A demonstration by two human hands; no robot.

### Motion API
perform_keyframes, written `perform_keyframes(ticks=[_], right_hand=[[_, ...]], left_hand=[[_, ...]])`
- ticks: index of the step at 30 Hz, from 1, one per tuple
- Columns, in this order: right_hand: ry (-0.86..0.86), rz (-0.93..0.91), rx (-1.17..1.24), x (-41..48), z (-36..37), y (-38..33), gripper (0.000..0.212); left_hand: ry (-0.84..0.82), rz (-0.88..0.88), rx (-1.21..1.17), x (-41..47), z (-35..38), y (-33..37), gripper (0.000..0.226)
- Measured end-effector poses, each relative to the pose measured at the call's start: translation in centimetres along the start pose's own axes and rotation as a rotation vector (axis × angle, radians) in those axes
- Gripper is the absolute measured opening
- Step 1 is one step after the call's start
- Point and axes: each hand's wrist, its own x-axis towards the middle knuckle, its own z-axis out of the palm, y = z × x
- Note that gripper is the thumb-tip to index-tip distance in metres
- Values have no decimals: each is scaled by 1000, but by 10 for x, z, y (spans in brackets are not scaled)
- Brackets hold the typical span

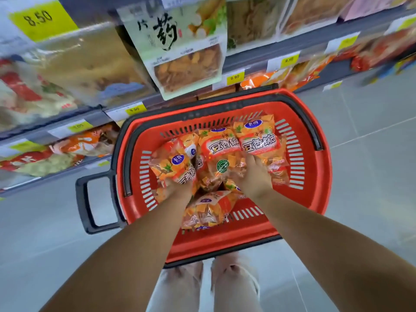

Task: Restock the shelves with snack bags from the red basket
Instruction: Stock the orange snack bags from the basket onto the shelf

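Several snack bags (221, 148) half-hide left hand (179, 187), right hand (254, 173) (grips unclear).

red basket (324, 176) open above, handles (311, 122) folded aside, pale bag (180, 46) perhaps overhanging rim

Single wide-angle head cam, looks steeply down and forward, close over red basket (313, 170) on floor (371, 136); shelves (258, 56) cross upper frame.

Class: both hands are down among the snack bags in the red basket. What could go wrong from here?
The right hand grips where two snack bags meet; one might slip out on lifting.
The left hand is half hidden under the leftmost bag, so its hold may be poor.
The red basket sits just before the feet: a possible trip.
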Motion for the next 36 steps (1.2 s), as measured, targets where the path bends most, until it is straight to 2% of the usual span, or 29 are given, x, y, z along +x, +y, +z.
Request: perform_keyframes(ticks=[4,9,11,14,20,25,30,36], right_hand=[[41,29,67,33,28,-3,76],[3,110,65,69,43,-16,100],[-38,170,29,80,46,-22,113],[-110,231,-10,86,46,-28,111],[-161,264,247,59,21,-26,109],[-117,130,322,-7,-15,-34,101],[36,-87,429,-81,-64,-67,94],[218,-329,589,-167,-107,-119,80]], left_hand=[[30,-19,-117,27,36,3,110],[190,-27,-71,59,40,-9,129],[210,19,-54,70,35,-16,128],[254,126,-35,75,27,-24,116],[184,252,-111,44,-11,-34,102],[252,419,-188,-21,-76,-54,92],[335,648,-152,-99,-151,-67,92],[512,943,-219,-174,-240,-92,74]])
